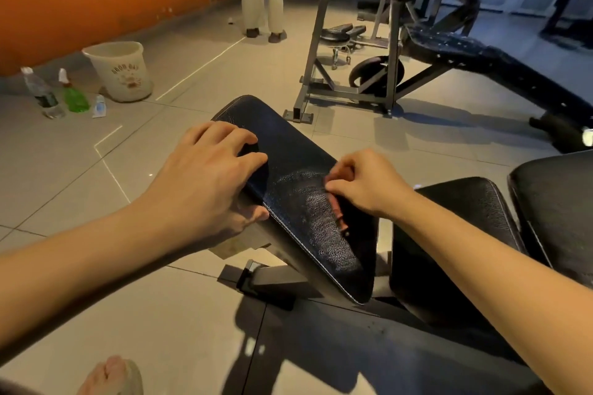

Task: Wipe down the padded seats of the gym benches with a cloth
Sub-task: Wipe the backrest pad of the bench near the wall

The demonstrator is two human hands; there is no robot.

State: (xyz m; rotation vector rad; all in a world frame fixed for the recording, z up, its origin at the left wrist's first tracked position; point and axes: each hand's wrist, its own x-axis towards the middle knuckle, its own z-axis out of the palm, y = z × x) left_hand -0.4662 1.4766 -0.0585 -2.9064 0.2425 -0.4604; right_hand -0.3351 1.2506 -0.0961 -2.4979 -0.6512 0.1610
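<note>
A black padded bench seat (288, 167) slopes away from me in the middle of the head view. My left hand (205, 183) rests on its left edge, fingers spread over the top and thumb under the side. My right hand (362, 183) sits on the pad's right side with fingers curled round a small reddish cloth (340, 215), most of it hidden under the hand. A streaked, wet-looking patch shows on the pad just left of the cloth. A second black pad (465, 212) lies to the right under my right forearm.
A white bucket (118, 70), a clear bottle (40, 90), a green spray bottle (72, 94) and a small tube stand on the tiled floor at left. A person stands at the back. A weight bench with rack (449, 51) fills the right background.
</note>
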